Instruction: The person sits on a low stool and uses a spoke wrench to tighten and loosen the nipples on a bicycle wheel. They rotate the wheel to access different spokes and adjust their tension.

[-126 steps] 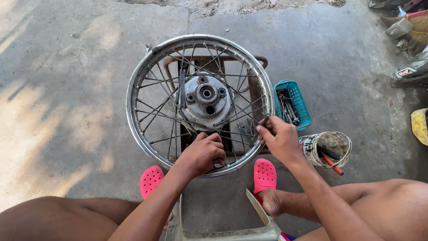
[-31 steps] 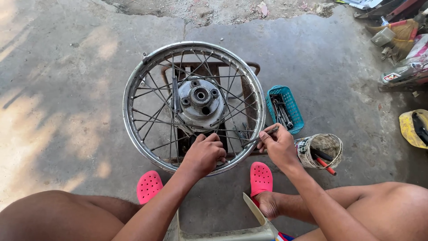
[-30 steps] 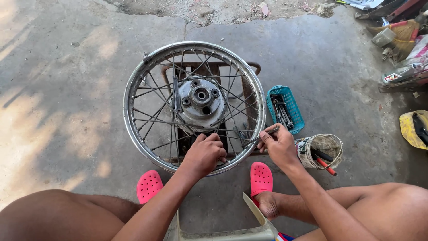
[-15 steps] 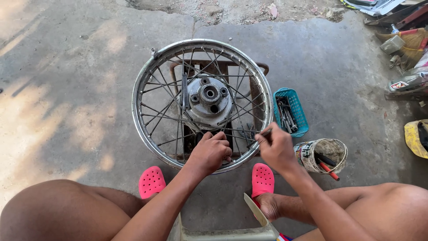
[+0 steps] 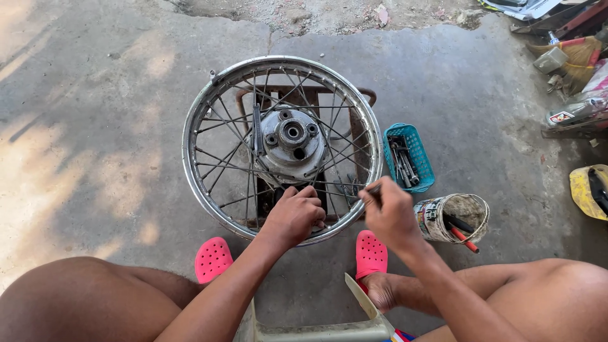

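A spoked metal wheel [image 5: 209,95] with a grey hub [image 5: 292,136] lies flat on a rusty metal stand [image 5: 368,96] on the concrete floor. My left hand [image 5: 295,214] rests among the spokes at the near side of the rim, fingers curled over them. My right hand [image 5: 391,212] is just beside the rim's near right edge, closed on a thin dark tool [image 5: 372,189] whose tip points at the spokes. What exactly the left fingers grip is hidden.
A blue plastic basket [image 5: 418,152] of metal tools sits right of the wheel. A dirty can [image 5: 453,216] holding red-handled tools stands by my right knee. Pink clogs [image 5: 212,258] are on my feet. Clutter and a yellow object [image 5: 586,190] lie at the far right.
My right hand has shifted a little along the rim's near right side with the tool; the left hand stays on the spokes. The view has drifted slightly.
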